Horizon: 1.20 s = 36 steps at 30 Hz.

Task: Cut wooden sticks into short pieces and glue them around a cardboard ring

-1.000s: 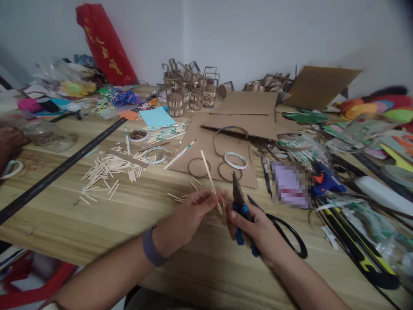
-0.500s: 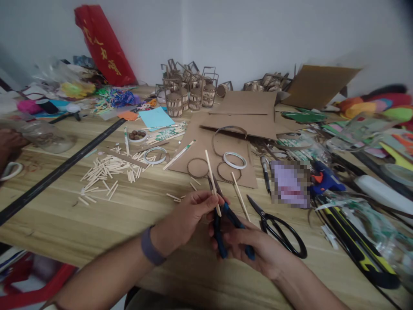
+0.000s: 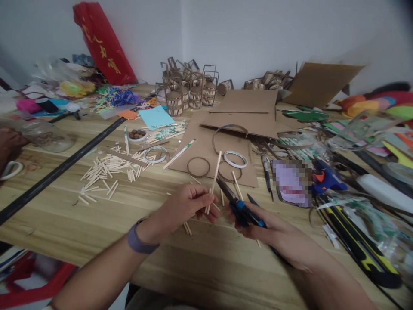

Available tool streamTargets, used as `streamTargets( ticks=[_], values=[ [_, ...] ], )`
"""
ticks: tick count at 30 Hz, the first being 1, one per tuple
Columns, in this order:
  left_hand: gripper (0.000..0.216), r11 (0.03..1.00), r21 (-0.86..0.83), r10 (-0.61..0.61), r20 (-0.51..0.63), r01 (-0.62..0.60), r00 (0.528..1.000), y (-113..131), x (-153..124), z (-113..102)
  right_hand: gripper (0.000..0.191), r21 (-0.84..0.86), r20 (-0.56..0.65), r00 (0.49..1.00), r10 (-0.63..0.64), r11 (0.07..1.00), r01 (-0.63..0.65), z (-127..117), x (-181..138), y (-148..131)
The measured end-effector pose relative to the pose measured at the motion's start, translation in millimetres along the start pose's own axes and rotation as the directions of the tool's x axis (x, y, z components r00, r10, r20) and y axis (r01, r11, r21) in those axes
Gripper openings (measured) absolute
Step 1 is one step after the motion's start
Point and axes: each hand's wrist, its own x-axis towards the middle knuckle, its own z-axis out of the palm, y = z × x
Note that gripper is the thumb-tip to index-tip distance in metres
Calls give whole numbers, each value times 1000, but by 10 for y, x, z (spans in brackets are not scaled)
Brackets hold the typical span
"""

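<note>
In my left hand (image 3: 196, 202), a long thin wooden stick (image 3: 217, 172) stands nearly upright, pinched between thumb and fingers along with a shorter piece (image 3: 208, 202). My right hand (image 3: 264, 224) grips blue-handled shears (image 3: 238, 204), whose dark jaws look closed and point up and left, just apart from the stick. Cut stick pieces (image 3: 187, 228) lie on the table under my left hand. Another long stick (image 3: 238, 186) lies beyond the shears. Black scissors (image 3: 252, 199) are mostly hidden behind my right hand.
A pile of short sticks (image 3: 105, 170) lies on the left. Cardboard sheets (image 3: 200, 129) hold rings and a tape roll (image 3: 235, 159). Small woven baskets (image 3: 174, 103) stand at the back. A glue gun (image 3: 327, 176) and a yellow-black cutter (image 3: 358, 245) lie right. Another person's hand (image 3: 11, 142) is far left.
The shears have come away from the stick and swung right, with their handles squeezed together. My left hand has shifted slightly left, and more short pieces now show around it.
</note>
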Motion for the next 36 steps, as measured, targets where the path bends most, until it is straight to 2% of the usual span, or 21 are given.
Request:
streamTargets(
  ticks=[4, 8, 11, 18, 24, 36],
  values=[
    [33, 998, 45, -48, 89, 44, 995, -4, -13, 8, 20, -41, 59, 998, -15, 999, 17, 4, 1, 9],
    [32, 991, 83, -112, 122, 103, 986, -3, -18, 17, 21, -10, 136, 990, -34, 999, 36, 8, 6, 14],
    [31, 989, 91, -129, 143, 116, 981, 3, -21, 23, 27, 13, 149, 988, -32, 999, 30, 20, 3, 15],
    [33, 985, 129, -131, 170, 110, 977, 1, -33, 28, 27, 8, 179, 984, 1, 1000, -3, 72, 2, -9],
    [31, 982, 148, -145, 171, 121, 974, -8, -47, 24, 37, -18, 206, 978, -16, 1000, 20, 73, 5, -8],
    [32, 978, 173, -146, 167, 117, 975, 60, -64, 56, 31, -94, 205, 977, -55, 993, 75, 79, 10, 11]
  ],
)
